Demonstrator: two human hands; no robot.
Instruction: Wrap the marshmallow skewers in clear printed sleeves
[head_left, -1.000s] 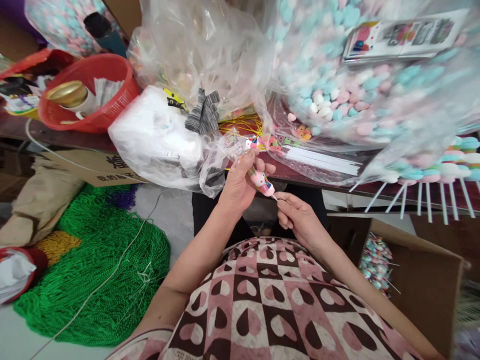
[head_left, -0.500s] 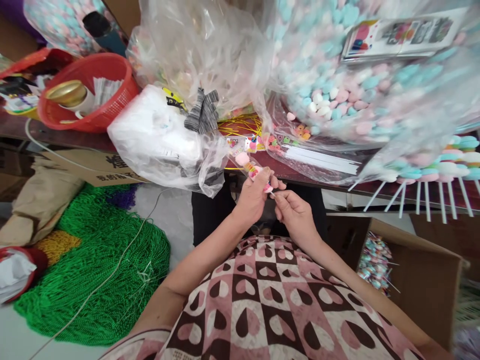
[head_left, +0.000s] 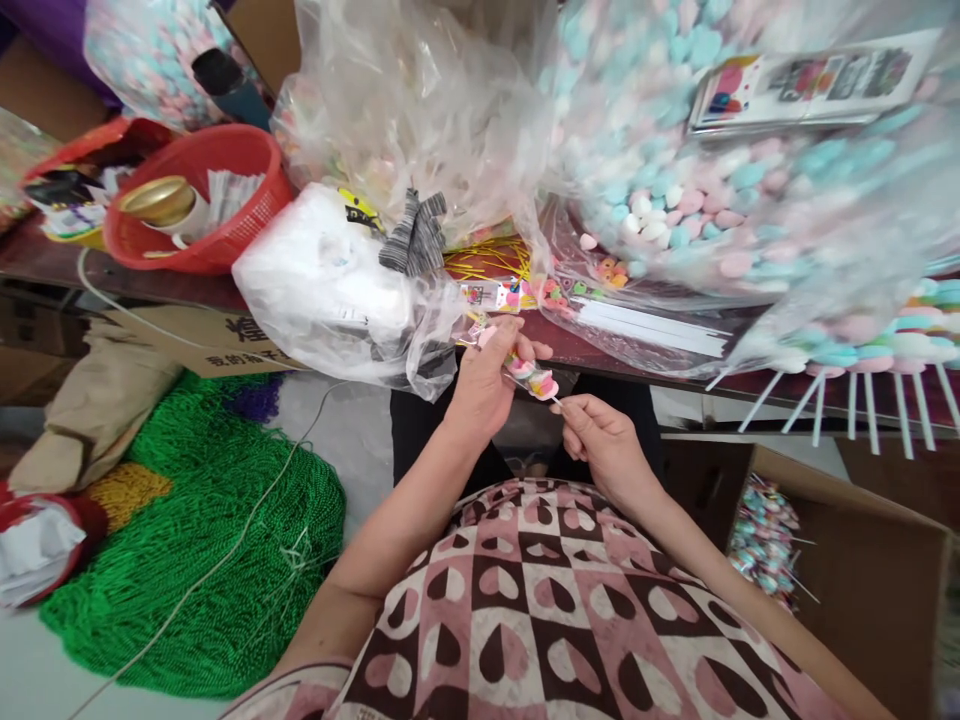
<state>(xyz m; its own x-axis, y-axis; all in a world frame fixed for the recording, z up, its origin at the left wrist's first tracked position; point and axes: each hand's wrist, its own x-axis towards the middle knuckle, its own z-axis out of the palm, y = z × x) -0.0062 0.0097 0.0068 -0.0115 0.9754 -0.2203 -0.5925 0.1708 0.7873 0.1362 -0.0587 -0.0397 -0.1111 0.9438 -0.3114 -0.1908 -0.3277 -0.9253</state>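
Note:
My left hand (head_left: 484,375) is closed round a small clear wrapper with a pink and white candy skewer (head_left: 534,376) in it, just in front of the table edge. My right hand (head_left: 600,440) pinches the thin white stick (head_left: 559,401) that pokes out of the candy's lower end. Both hands are held above my lap, a few centimetres apart. A small printed wrapper (head_left: 487,294) lies on the table just beyond my left hand.
Big clear bags of pink, blue and white marshmallows (head_left: 697,170) fill the dark red table (head_left: 570,345). Finished skewers (head_left: 877,350) hang over its right edge. A red basket (head_left: 199,205) stands at the left. A green bead heap (head_left: 202,545) lies on the floor; a cardboard box (head_left: 847,560) holds wrapped lollipops.
The candy now sits lower in my left hand's grip, and my right hand has drawn slightly down and right along the stick. The view has shifted a little.

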